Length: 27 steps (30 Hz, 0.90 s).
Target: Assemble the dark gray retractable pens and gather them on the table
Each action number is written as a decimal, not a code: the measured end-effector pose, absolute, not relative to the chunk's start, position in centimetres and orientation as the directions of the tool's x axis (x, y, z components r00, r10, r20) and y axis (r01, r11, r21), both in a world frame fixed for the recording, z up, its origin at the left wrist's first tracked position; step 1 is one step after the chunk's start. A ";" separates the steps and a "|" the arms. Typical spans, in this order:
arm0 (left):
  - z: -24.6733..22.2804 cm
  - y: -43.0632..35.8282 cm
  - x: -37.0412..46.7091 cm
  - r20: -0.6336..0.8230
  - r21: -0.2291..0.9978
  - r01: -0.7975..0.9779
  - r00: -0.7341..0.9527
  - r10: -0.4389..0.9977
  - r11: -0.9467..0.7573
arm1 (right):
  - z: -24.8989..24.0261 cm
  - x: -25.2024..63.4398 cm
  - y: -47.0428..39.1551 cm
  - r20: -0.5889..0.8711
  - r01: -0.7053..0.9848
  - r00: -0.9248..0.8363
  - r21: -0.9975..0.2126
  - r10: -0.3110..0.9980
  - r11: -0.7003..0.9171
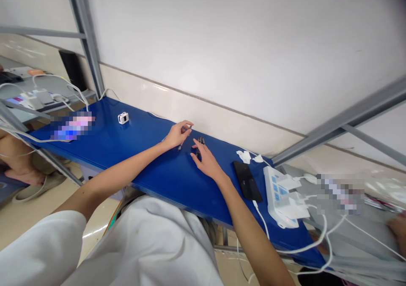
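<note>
White sleeves lead to left hand fingers pinching a thin tool, right hand fingers spread by dark clips

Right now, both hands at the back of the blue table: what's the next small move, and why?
Probably close the right hand on the small dark tool. Its fingers already lie flat on the table touching or just short of that tool, not gripping it. The left hand already pinches a thin rod, so it looks occupied.
</note>
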<state>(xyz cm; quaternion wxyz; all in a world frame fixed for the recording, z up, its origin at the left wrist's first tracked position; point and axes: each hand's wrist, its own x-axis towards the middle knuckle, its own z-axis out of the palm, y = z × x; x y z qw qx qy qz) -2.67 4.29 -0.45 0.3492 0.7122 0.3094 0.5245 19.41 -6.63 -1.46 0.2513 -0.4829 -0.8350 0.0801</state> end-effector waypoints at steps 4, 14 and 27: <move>-0.2 4.2 -3.5 0.522 0.662 0.381 0.384 0.761 -0.646 | -1.7 19.8 -6.3 0.390 0.791 -0.337 -0.377 0.857 0.482; 0.1 3.3 -3.8 0.324 0.240 0.730 0.560 0.762 -0.639 | -2.0 20.5 -5.9 0.441 0.850 -0.189 -0.374 0.877 0.371; 0.6 3.9 -4.8 0.317 0.174 0.805 0.499 0.807 -0.567 | -1.5 21.2 -5.8 0.410 0.953 -0.096 -0.224 0.907 0.202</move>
